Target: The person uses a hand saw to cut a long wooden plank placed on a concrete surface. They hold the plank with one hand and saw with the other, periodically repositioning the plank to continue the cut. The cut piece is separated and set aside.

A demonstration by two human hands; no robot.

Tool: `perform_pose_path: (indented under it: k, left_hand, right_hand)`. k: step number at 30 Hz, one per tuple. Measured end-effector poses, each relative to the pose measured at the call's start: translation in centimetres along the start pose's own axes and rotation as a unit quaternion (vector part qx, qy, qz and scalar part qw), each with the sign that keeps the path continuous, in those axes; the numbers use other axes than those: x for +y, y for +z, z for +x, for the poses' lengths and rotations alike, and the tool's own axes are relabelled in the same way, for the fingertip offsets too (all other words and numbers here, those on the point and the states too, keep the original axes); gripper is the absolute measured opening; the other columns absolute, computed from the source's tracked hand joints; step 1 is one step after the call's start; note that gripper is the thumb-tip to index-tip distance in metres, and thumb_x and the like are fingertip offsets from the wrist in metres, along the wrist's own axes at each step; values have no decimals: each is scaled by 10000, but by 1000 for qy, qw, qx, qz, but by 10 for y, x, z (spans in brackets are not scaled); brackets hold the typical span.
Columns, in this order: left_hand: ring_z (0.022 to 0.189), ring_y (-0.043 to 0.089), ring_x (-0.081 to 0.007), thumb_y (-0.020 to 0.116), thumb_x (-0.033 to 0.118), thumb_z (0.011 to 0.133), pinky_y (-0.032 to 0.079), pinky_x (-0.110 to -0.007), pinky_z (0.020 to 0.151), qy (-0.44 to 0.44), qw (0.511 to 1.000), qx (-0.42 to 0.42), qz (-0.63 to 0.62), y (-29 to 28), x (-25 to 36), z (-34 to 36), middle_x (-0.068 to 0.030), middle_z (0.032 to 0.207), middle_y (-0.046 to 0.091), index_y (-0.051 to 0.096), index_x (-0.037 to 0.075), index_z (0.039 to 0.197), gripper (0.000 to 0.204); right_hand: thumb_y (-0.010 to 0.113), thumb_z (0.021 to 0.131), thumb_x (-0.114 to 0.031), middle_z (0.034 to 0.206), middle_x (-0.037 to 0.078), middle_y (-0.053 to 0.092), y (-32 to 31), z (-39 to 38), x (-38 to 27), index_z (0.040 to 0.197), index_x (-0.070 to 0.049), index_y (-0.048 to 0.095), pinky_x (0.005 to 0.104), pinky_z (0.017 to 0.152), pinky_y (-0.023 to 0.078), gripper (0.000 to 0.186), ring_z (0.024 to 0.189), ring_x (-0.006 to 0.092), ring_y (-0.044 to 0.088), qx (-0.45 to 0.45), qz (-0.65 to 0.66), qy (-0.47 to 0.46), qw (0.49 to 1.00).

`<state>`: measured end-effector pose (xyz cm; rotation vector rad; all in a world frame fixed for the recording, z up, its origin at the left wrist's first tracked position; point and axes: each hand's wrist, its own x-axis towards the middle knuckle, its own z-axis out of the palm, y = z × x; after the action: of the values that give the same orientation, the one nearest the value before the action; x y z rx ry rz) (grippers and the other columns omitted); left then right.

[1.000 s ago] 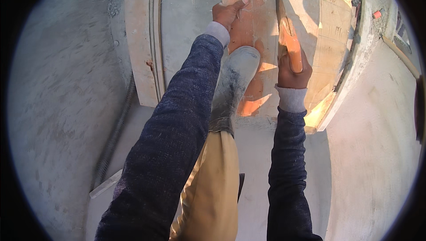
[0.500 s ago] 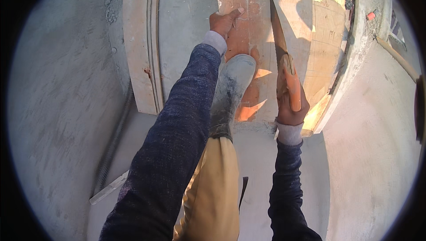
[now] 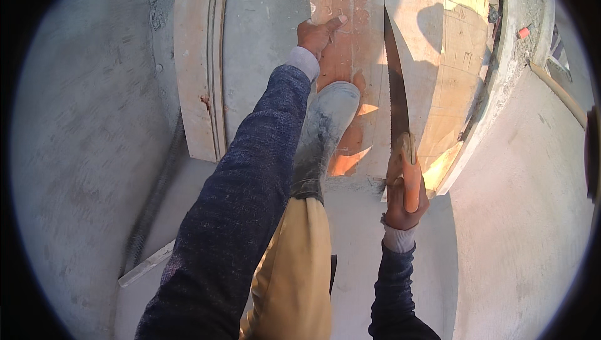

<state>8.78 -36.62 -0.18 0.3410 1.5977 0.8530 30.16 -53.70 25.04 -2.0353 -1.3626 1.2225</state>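
My right hand (image 3: 405,205) is wrapped round the orange-brown handle of a handsaw (image 3: 397,92). The saw's dark toothed blade points away from me, along a straight line in the reddish wooden board (image 3: 347,46). Its far end meets the board there. On the board's left edge lies my left hand (image 3: 318,36), gripping the edge with the thumb stretched over the top face. My dusty rubber boot (image 3: 332,111) stands on the same board, just nearer than the left hand. The fingers under the board's edge are hidden.
Left of the board are stacked long planks (image 3: 199,64) on the grey concrete. More pale boards (image 3: 454,83) lie to the right, partly sunlit. A ribbed hose (image 3: 153,202) runs along the lower left, and a wooden handle (image 3: 559,94) leans at the far right.
My right hand has drawn the saw back toward me, so more of the blade shows. The left hand and the boot have kept their places on the board.
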Motion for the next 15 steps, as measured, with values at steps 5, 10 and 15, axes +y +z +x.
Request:
perform_pose_path:
  k: [5, 10, 15]
  left_hand:
    - [889, 698, -226, 891, 246, 760, 560, -330, 822, -69, 997, -7, 21, 2, 0, -6, -179, 1018, 706, 621, -93, 1164, 593]
    - [877, 692, -205, 888, 231, 761, 560, -329, 783, -82, 996, 6, 36, 22, 2, -12, -154, 992, 715, 641, -81, 1130, 543]
    - [874, 691, -200, 889, 209, 758, 559, -329, 779, -23, 1000, -1, -16, 7, -4, 1, -142, 1006, 718, 650, -68, 1120, 516]
  right_hand:
    - [530, 999, -28, 1260, 154, 676, -8, 10, 4, 1353, 52, 563, 312, 894, 554, 365, 1084, 199, 676, 32, 13, -7, 999]
    - [624, 940, -80, 984, 138, 719, 43, 135, 39, 1221, 42, 628, 326, 733, 552, 306, 846, 188, 688, 41, -56, -67, 995]
    - [535, 997, -151, 1244, 176, 661, -15, -13, 5, 1350, 7, 583, 379, 965, 506, 389, 1134, 289, 646, -6, -54, -6, 999]
